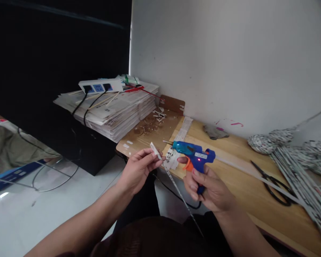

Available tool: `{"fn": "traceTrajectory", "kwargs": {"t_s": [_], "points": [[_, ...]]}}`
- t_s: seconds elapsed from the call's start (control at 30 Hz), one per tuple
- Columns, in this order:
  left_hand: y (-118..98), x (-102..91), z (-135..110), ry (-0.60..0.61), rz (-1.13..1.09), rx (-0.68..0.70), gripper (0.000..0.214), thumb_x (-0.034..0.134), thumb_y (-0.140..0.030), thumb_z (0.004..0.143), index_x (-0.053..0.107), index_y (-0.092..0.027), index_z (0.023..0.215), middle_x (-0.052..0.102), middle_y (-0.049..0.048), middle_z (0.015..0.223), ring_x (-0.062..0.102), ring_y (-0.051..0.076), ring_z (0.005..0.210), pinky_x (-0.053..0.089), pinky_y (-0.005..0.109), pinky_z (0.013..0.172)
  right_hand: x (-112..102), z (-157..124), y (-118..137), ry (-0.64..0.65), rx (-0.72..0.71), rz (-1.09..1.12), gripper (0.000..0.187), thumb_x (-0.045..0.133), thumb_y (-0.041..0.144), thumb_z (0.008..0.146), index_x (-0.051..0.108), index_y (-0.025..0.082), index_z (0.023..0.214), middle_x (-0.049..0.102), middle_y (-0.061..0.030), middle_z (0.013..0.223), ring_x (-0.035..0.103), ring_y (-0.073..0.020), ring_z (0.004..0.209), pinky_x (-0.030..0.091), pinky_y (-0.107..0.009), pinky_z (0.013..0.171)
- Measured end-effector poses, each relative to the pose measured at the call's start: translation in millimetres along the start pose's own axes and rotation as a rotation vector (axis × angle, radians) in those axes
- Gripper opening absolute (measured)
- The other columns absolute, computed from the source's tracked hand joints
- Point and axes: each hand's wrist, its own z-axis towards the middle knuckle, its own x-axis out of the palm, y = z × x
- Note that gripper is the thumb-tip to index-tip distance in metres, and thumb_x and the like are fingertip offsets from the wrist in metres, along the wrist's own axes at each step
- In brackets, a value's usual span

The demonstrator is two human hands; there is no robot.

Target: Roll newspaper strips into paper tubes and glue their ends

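The wooden tabletop (246,192) is stretching before me. My right hand (212,189) is wrapping round the blue hot-glue gun (187,150), index finger crossing its orange trigger (188,165). My left hand (140,166) is pinching a thin newspaper strip (173,182) between thumb and fingertips, near the metal nozzle (168,142).

- Your blue hot-glue gun (186,149) bears a white label (201,155); its print is too small to read.
- The newspaper stack (135,119) to your left shows print too blurred to make out.
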Motion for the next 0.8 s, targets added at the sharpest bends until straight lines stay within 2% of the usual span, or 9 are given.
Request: {"fn": "traceTrajectory", "kwargs": {"t_s": [0.13,0.3,0.47,0.57,0.7,0.8], "points": [[4,8.7,-1,0.019,-0.013,-0.002,0.018,0.081,-0.015,0.070,0.069,-0.011,0.082,0.072,0.0045,0.079,0.072,0.015,0.076,0.059,0.023,0.072,1,-13,-8,0.039,0.013,-0.092,0.033,0.063,0.044,0.091,0.061,0.017,0.109,0.044,0.0068,0.056,0.042,-0.0052,0.041,0.023,-0.019,0.040],[7,16.8,-3,0.025,0.022,0.011,0.020,0.081,-0.013,0.069,0.070,-0.011,0.086,0.073,0.0059,0.088,0.069,0.012,0.076,0.057,0.021,0.071,3,-21,-18,-0.061,-0.030,-0.343,0.034,0.061,0.047,0.091,0.062,0.021,0.114,0.049,0.0045,0.061,0.046,-0.0081,0.050,0.039,-0.023,0.050],[8,20.3,-3,0.016,0.050,0.034,0.020,0.080,-0.012,0.069,0.070,-0.012,0.087,0.074,0.0065,0.089,0.068,0.013,0.076,0.055,0.023,0.070,0,-25,-27,-0.139,-0.041,-0.537,0.035,0.057,0.047,0.093,0.061,0.025,0.120,0.055,0.0012,0.065,0.051,-0.0122,0.055,0.044,-0.028,0.054],[9,19.3,-2,0.011,0.015,0.022,0.022,0.081,-0.011,0.068,0.070,-0.012,0.087,0.074,0.0051,0.085,0.068,0.012,0.075,0.056,0.023,0.072,0,-25,-28,-0.184,-0.057,-0.571,0.035,0.058,0.047,0.093,0.062,0.026,0.120,0.058,0.0000,0.068,0.051,-0.0125,0.055,0.045,-0.029,0.054],[7,16.6,-3,0.038,-0.006,-0.012,0.020,0.081,-0.011,0.070,0.071,-0.012,0.087,0.075,0.0046,0.082,0.071,0.013,0.078,0.058,0.022,0.076,1,-24,-24,-0.246,-0.096,-0.589,0.037,0.059,0.050,0.091,0.063,0.026,0.119,0.053,0.0013,0.063,0.050,-0.0130,0.053,0.045,-0.029,0.053],[6,15.3,-4,0.062,0.004,-0.035,0.019,0.081,-0.012,0.072,0.072,-0.012,0.089,0.076,0.0064,0.086,0.073,0.014,0.080,0.058,0.022,0.077,0,-24,-21,-0.240,-0.090,-0.557,0.039,0.058,0.051,0.091,0.063,0.026,0.119,0.052,0.0017,0.062,0.050,-0.0127,0.052,0.043,-0.028,0.051]]}}
